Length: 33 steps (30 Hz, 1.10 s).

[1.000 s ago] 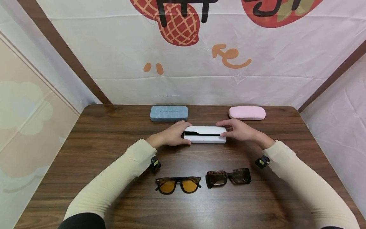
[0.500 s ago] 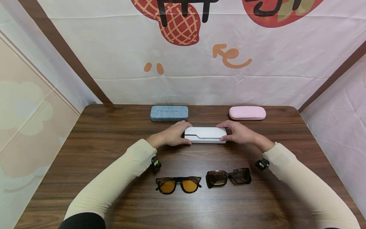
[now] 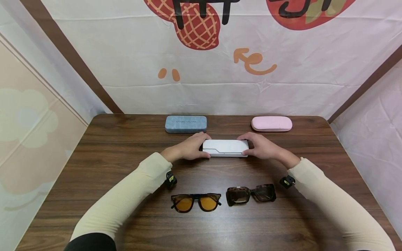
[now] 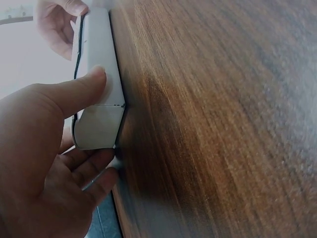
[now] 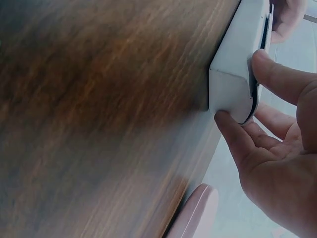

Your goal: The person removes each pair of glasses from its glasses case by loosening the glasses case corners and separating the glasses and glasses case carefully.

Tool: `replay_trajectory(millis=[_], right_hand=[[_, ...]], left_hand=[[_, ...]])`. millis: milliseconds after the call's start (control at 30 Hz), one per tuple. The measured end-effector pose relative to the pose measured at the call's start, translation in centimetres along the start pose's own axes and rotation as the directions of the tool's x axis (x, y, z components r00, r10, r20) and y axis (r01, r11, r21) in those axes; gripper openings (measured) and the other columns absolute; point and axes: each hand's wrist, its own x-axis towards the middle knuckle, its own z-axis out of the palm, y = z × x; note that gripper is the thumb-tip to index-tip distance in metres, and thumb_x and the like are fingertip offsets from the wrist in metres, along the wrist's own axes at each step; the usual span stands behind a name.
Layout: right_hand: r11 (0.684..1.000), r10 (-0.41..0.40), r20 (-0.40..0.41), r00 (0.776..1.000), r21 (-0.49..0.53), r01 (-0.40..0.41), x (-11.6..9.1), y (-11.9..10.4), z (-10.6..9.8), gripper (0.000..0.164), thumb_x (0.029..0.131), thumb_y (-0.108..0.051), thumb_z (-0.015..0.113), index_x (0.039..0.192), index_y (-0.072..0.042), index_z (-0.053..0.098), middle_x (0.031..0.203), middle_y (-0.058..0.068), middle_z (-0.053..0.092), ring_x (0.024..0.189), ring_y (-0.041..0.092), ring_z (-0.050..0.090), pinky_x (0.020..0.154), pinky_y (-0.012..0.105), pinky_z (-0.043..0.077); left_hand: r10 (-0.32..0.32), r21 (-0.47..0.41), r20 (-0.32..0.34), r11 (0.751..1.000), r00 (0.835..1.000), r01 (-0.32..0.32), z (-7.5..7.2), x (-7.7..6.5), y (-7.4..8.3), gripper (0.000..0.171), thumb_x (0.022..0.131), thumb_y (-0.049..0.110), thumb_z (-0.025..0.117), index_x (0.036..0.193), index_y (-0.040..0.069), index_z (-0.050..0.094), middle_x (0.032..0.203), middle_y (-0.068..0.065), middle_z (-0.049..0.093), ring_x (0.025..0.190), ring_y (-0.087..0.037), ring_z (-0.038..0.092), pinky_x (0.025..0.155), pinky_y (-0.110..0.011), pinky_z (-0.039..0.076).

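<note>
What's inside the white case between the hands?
The flap of the white case is down; only a thin dark line shows along its edge. Whether anything lies inside is hidden.

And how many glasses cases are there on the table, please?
3: the white case between the left hand and the right hand, the blue case farther back on the left, the pink case farther back on the right. I see no others.

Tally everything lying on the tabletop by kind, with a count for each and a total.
Cases: 3 (white case, blue case, pink case)
Tinted glasses: 2 pairs (amber-lensed pair, brown mottled pair)
Total: 5
</note>
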Motion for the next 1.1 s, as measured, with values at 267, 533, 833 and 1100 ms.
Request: replay_trajectory(millis=[267,533,833,1100], right_hand=[[1.0,-0.004,-0.016,1.0,-0.019,0.004,0.01,0.08,0.29,0.051,0.085,-0.006,0.082,0.13,0.005,0.062,0.132,0.023,0.061,0.122,0.036,0.057,0.101,0.052,0.045],[0.999,-0.01,-0.004,1.0,-0.037,0.01,-0.16,0.05,0.37,0.054,0.088,-0.006,0.08,0.135,0.006,0.059,0.134,0.024,0.059,0.125,0.037,0.055,0.103,0.053,0.044],[0.993,-0.048,-0.014,0.999,-0.104,0.047,-0.36,-0.29,0.61,0.058,0.086,-0.008,0.082,0.136,0.009,0.057,0.13,0.025,0.059,0.121,0.037,0.057,0.101,0.051,0.046],[0.991,-0.048,-0.014,0.999,-0.127,0.046,-0.17,-0.32,0.58,0.057,0.085,-0.008,0.083,0.134,0.008,0.058,0.129,0.024,0.061,0.122,0.037,0.057,0.102,0.051,0.046]], left_hand=[[-0.003,0.007,0.0,1.0,1.0,0.003,0.04,0.07,-0.01,0.054,0.094,0.033,0.076,0.133,0.005,0.054,0.127,-0.011,0.056,0.116,-0.025,0.051,0.102,-0.042,0.041],[-0.003,0.015,-0.012,1.0,1.0,0.003,0.1,0.02,0.14,0.055,0.093,0.033,0.077,0.134,0.004,0.054,0.126,-0.011,0.057,0.114,-0.024,0.052,0.101,-0.042,0.042],[0.0,0.034,-0.029,0.999,1.0,0.001,0.53,-0.06,0.0,0.057,0.094,0.032,0.076,0.137,0.004,0.053,0.127,-0.01,0.056,0.113,-0.023,0.052,0.1,-0.041,0.044],[0.009,0.026,-0.041,1.0,0.999,-0.008,0.46,-0.2,0.0,0.058,0.093,0.032,0.077,0.137,0.004,0.053,0.126,-0.011,0.056,0.112,-0.023,0.053,0.098,-0.041,0.045]])
